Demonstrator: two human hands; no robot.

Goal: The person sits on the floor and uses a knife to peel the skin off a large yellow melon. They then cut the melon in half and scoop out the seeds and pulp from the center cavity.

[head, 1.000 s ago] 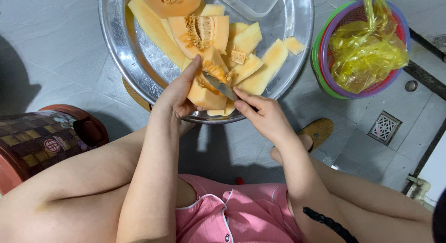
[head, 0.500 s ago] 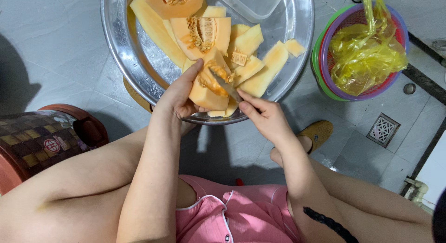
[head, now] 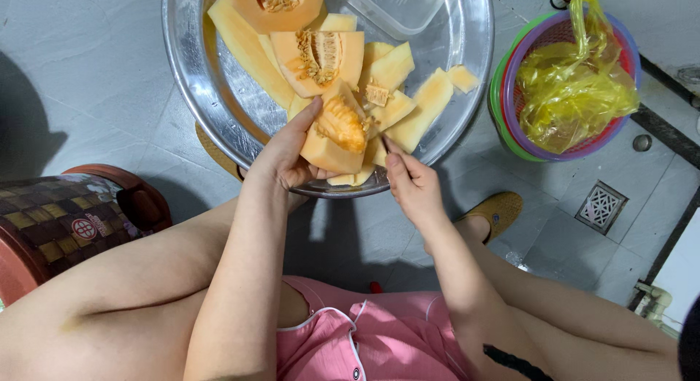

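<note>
Your left hand [head: 288,158] cups a melon wedge [head: 332,137] from below, thumb up along its left side, holding it just over the near rim of the big steel basin [head: 189,82]. The seed clump faces up. Your right hand [head: 412,188] is closed around something thin — it looks like a knife handle, but the blade is hidden behind the wedge, so I cannot tell how it sits. Scrape the seeds away from your left thumb, not toward it, and keep the wedge over the basin so the pulp drops among the cut melon pieces [head: 394,96] — not on the floor. Tilt the wedge slightly toward the blade for 1 clean pass.
</note>
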